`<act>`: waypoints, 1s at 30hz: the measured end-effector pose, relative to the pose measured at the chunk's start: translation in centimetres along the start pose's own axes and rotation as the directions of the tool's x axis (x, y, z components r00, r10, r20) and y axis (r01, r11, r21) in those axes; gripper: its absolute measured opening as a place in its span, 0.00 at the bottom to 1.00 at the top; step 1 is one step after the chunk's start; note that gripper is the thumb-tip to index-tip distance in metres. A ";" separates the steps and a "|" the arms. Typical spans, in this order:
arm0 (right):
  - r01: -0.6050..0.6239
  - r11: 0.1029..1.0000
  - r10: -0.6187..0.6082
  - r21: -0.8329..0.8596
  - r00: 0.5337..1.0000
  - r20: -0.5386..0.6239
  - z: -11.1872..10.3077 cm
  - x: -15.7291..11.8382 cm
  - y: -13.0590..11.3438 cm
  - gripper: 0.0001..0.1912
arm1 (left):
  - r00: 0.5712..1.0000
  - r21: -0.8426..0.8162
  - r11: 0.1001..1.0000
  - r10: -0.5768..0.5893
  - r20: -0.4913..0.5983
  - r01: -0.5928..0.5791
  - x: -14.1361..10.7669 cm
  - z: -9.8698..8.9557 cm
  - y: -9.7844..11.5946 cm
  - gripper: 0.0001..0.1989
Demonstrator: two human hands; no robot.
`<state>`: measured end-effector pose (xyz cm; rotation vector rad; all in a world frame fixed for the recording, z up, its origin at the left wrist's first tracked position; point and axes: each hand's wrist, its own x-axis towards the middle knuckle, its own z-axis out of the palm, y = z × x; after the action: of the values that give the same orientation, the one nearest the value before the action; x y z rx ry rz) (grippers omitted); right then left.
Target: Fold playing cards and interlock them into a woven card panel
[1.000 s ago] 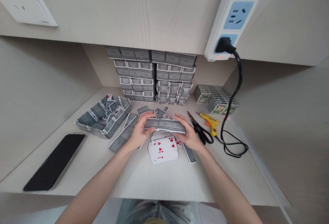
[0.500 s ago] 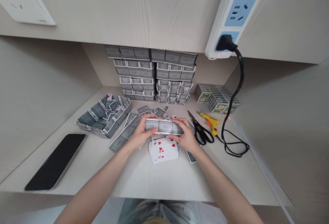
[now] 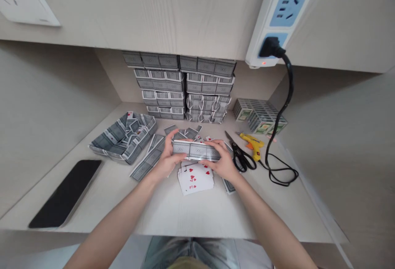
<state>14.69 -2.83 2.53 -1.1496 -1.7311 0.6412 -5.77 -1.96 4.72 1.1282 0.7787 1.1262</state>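
So the right hand (image 3: 224, 164) has slid inward along the card strip (image 3: 199, 150) over the last second, and the left hand (image 3: 166, 160) now has a finger lifted, which reads to me as a grip tweak mid-handling. Both hold it by its ends just behind the face-up cards (image 3: 196, 180), long axis running left-right, patterned side toward the wearer.

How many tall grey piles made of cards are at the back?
2. The left pile and the right pile stand side by side, beyond the held card strip. More could be hidden behind them.
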 end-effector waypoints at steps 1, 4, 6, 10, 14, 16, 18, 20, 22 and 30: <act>-0.019 1.000 0.020 0.024 1.000 -0.016 -0.1 0.1 -0.1 0.29 | 1.000 -0.082 0.996 -0.017 -0.001 0.016 0.0 0.1 0.3 0.37; -0.140 0.973 0.141 0.185 0.990 0.010 -0.2 0.1 -0.5 0.26 | 0.999 -0.222 0.975 0.014 0.039 -0.005 0.0 0.3 0.8 0.35; -0.288 0.901 0.246 0.324 0.955 0.165 -0.1 0.0 -0.9 0.24 | 0.994 -0.197 0.980 0.052 0.093 -0.033 0.0 0.4 0.6 0.36; -0.435 0.787 0.230 0.437 0.864 0.447 0.3 -0.5 -1.4 0.23 | 0.989 0.029 1.000 0.009 0.147 -0.013 0.0 0.4 -0.4 0.19; -0.322 0.861 0.153 0.393 0.902 0.403 0.0 -0.5 -1.0 0.29 | 0.990 -0.106 0.993 -0.058 -0.128 0.045 0.5 -0.3 -0.4 0.12; -0.179 0.958 0.098 0.225 0.939 0.329 -0.3 -0.4 -0.5 0.32 | 0.962 -0.193 0.980 -0.094 -0.256 0.045 0.8 -0.9 0.2 0.12; -0.040 0.999 0.032 0.018 0.943 0.330 -0.4 -0.3 0.1 0.34 | 0.947 -0.207 0.978 -0.096 -0.307 0.033 1.1 -1.3 0.8 0.12; 0.038 0.992 0.010 -0.119 0.926 0.378 -0.4 -0.4 0.5 0.33 | 0.948 -0.193 0.981 -0.093 -0.305 0.034 1.2 -1.4 1.1 0.14; 0.050 0.981 0.029 -0.188 0.919 0.394 -0.1 -0.5 0.9 0.32 | 0.955 -0.172 0.983 -0.106 -0.277 0.059 1.1 -1.3 1.1 0.15; -0.083 0.989 0.111 -0.120 0.962 0.249 0.1 -0.2 1.2 0.20 | 0.979 -0.112 0.987 -0.133 -0.152 0.117 0.6 -0.8 1.2 0.28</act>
<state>15.16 -2.55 1.46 -1.2792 -1.9553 0.7919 -6.68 -1.07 5.70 0.8989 0.8933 1.1460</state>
